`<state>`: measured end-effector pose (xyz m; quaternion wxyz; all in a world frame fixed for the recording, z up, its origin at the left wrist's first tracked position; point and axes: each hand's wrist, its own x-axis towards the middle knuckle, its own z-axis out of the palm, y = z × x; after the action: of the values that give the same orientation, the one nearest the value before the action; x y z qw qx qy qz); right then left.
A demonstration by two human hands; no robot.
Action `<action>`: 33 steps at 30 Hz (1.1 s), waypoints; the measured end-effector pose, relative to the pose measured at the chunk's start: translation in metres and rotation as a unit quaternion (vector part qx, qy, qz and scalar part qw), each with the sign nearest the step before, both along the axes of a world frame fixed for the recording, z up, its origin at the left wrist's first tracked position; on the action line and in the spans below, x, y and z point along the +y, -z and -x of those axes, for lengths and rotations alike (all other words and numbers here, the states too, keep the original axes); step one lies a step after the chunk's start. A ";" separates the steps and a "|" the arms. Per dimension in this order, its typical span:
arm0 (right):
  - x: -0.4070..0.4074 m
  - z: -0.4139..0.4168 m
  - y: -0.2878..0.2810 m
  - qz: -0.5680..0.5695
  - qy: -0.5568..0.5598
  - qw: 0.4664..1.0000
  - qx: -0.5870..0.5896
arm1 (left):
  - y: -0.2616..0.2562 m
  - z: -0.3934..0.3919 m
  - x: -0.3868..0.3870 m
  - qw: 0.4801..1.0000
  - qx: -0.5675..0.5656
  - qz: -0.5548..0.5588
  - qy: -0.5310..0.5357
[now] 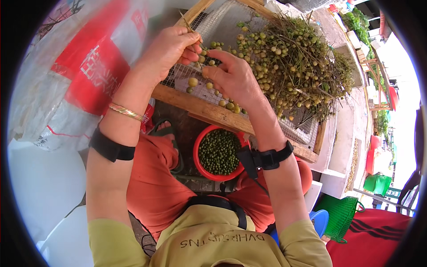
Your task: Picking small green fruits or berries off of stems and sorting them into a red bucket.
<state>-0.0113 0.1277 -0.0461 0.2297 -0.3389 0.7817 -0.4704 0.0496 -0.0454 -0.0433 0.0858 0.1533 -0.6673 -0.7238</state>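
Note:
My left hand grips a thin twig whose end sticks up past the thumb. My right hand is just beside it, thumb and forefinger pinched near the twig's lower part; whether they hold a fruit or the stem cannot be told. Both hands are above a wooden-framed wire mesh screen. Loose round yellow-green fruits lie on the mesh under the hands. A large heap of fruit-bearing twigs covers the screen's right part.
Below the screen's near edge, between my legs, stands a red basin of small dark green fruits. White foam boxes border the screen at right. Red-and-white plastic sacks lie at left. A green basket stands at lower right.

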 end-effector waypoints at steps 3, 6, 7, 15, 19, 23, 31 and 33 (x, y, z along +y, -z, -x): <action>-0.009 -0.002 -0.006 0.025 -0.027 0.990 -0.134 | 0.001 0.003 0.003 0.998 -0.002 0.017 0.068; -0.009 -0.004 -0.004 0.037 -0.011 0.987 -0.157 | 0.001 0.004 0.000 0.998 -0.004 0.009 0.065; -0.008 -0.003 -0.003 0.034 0.000 0.985 -0.171 | 0.001 0.003 -0.002 0.999 0.007 -0.008 0.049; -0.014 0.037 0.005 -0.097 0.019 0.982 0.159 | -0.002 0.000 -0.027 0.997 0.036 -0.043 -0.052; -0.038 0.060 0.011 -0.287 -0.027 0.896 0.338 | -0.002 0.000 -0.026 0.998 0.033 -0.018 -0.047; -0.061 0.069 0.022 -0.275 -0.013 0.882 0.384 | -0.003 -0.001 -0.025 0.998 0.031 0.007 -0.060; -0.088 0.067 0.009 -0.349 -0.110 0.846 0.389 | -0.005 -0.004 -0.030 0.997 0.029 0.034 -0.059; -0.087 0.065 0.006 -0.365 -0.097 0.844 0.381 | -0.005 -0.005 -0.030 0.997 0.029 0.039 -0.060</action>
<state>-0.0767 0.0410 -0.0523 0.0656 -0.4568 0.8863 0.0397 0.0546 -0.0751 -0.0380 0.1538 0.1685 -0.6818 -0.6950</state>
